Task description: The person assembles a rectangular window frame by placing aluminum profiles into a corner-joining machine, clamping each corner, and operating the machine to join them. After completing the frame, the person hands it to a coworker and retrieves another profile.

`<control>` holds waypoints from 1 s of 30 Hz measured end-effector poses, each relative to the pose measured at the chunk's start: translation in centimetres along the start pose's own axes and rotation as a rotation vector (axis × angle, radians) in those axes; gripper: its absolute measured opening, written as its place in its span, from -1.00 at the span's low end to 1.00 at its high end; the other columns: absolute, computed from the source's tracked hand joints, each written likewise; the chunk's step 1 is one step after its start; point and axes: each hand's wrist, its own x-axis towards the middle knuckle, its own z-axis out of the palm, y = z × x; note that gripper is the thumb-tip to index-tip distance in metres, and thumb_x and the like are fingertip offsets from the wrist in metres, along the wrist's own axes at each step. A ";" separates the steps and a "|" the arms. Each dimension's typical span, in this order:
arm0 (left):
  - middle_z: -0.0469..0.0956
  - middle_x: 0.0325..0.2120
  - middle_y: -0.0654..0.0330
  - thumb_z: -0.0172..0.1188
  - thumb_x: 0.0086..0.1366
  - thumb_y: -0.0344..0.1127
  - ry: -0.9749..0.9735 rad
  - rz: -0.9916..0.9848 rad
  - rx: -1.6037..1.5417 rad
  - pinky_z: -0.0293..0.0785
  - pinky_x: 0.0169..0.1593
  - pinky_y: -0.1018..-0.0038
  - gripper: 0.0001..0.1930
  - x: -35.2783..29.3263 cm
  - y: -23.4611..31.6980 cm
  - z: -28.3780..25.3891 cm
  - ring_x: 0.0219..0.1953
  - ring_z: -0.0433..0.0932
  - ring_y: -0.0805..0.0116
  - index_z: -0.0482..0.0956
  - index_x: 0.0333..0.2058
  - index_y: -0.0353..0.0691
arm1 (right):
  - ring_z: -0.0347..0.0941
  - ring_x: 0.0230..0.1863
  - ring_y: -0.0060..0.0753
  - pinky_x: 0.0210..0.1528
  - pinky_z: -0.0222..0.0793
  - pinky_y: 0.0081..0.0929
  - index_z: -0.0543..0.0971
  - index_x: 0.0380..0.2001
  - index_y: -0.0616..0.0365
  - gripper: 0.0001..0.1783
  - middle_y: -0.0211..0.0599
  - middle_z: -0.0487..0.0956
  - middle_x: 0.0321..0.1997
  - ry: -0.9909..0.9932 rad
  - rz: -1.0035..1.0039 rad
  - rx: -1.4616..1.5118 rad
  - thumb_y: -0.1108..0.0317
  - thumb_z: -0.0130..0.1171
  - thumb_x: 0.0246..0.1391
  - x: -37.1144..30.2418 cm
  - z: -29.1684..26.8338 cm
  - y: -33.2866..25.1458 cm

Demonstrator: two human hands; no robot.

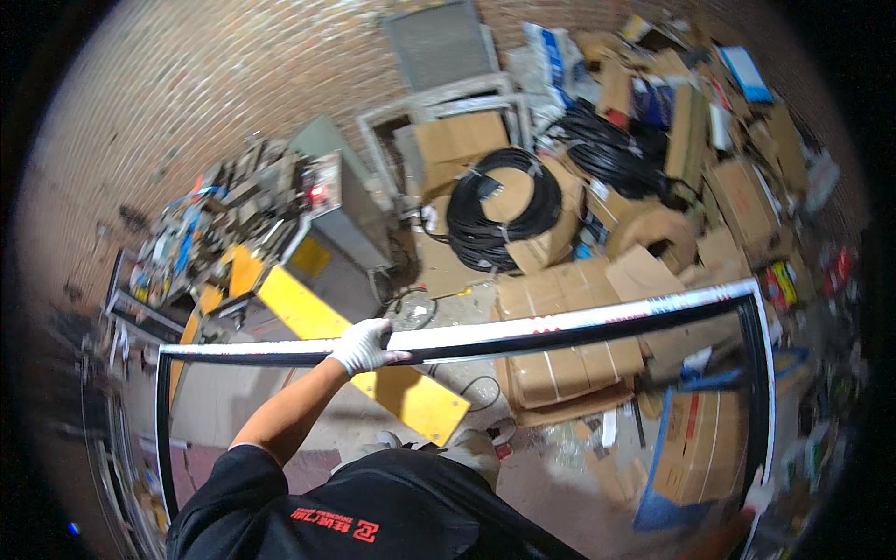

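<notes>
I hold a large rectangular window frame [579, 325], white with black edging, out in front of me, with no pane in it. My left hand [362, 346], in a white glove, grips its top bar left of the middle. My right hand [760, 492], also gloved and only partly visible at the lower right, grasps the bottom of the frame's right upright. My black shirt [373, 509] fills the lower edge.
Below the frame stands a grey and yellow machine [308, 280] with cluttered parts on its left. Coils of black cable [495, 210] and stacked cardboard boxes [560, 364] lie beyond. More metal frames [439, 93] rest against the brick paving.
</notes>
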 end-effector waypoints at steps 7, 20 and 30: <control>0.67 -0.39 -0.10 0.58 0.01 0.31 0.191 -0.030 -0.051 0.61 -0.18 0.15 -0.33 -12.8 -6.0 -3.6 -0.28 0.69 -0.12 0.62 -0.30 -0.24 | 0.57 0.23 0.22 0.21 0.54 0.11 0.67 0.21 -0.08 -0.01 0.04 0.66 0.23 0.232 0.047 -0.009 -0.68 0.02 0.11 -5.5 -4.9 -4.7; 0.63 -0.49 -0.05 0.61 -0.16 0.38 0.426 -0.465 0.074 0.61 -0.25 0.17 -0.27 -41.9 -34.2 -11.8 -0.39 0.66 -0.11 0.63 -0.43 -0.25 | 0.56 0.13 0.26 0.19 0.43 0.02 0.62 0.14 0.26 -0.20 0.25 0.65 0.07 0.165 -0.526 0.194 -0.34 0.24 0.27 -25.4 -12.8 -38.8; 0.71 -0.40 -0.07 0.63 -0.20 0.40 0.471 -0.848 0.021 0.64 -0.12 0.18 -0.21 -51.8 -47.1 -13.7 -0.31 0.70 -0.06 0.70 -0.33 -0.28 | 0.54 -0.37 0.18 -0.20 0.46 -0.01 0.63 -0.39 0.29 -0.44 0.11 0.63 -0.41 0.231 -0.886 0.355 -0.09 0.51 0.09 -49.3 -13.2 -61.8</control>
